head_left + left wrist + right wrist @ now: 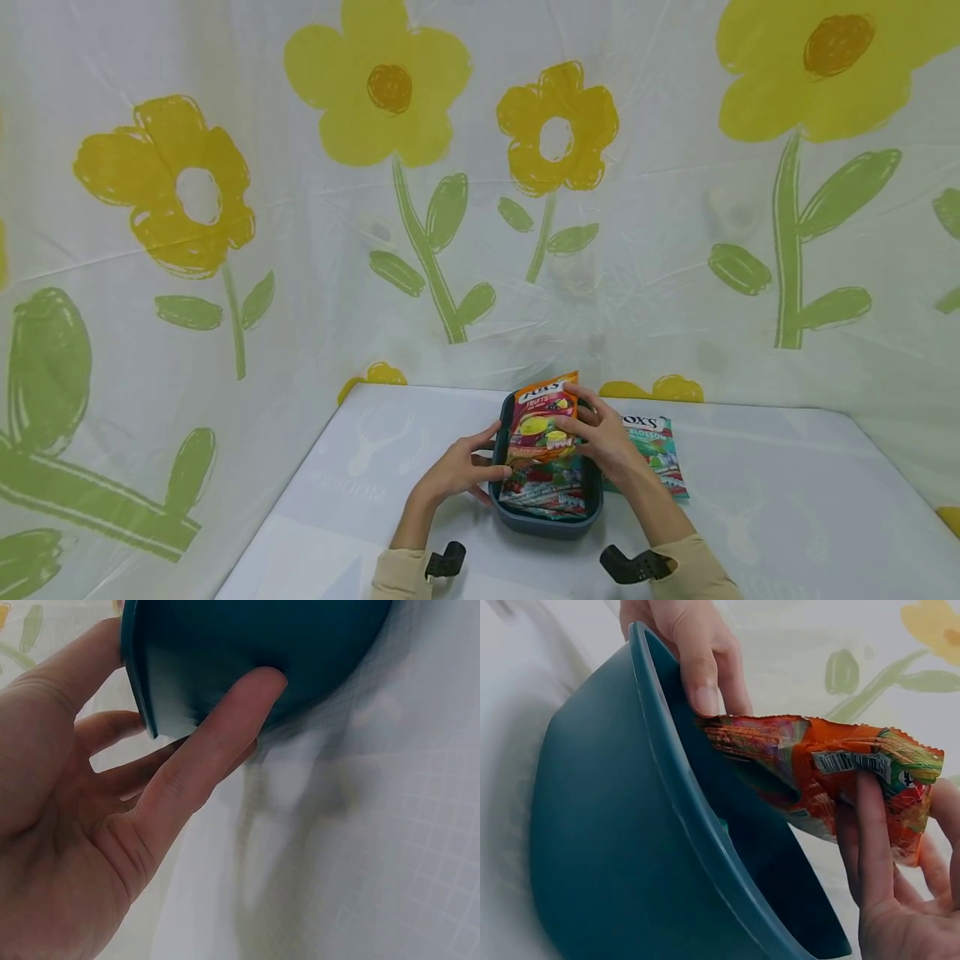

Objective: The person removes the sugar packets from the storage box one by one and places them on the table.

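A dark blue-teal plastic bin (pixel 551 527) stands on the table. My left hand (pixel 461 467) grips its left rim, thumb over the edge and fingers along the outer wall. In the left wrist view, one finger presses the outside of the bin (pixel 255 637). My right hand (pixel 603 435) holds an orange Fox's fruits candy bag (pixel 536 423) by its right side, tilted over the bin's opening. The right wrist view shows the lower end of this candy bag (pixel 825 761) beside the left thumb at the rim. A teal-and-red candy bag (pixel 543 492) lies inside the bin.
A teal Fox's candy bag (pixel 663 454) lies on the white table (pixel 750 500), right of the bin and partly behind my right forearm. Behind the table hangs a white sheet (pixel 645 317) printed with yellow flowers.
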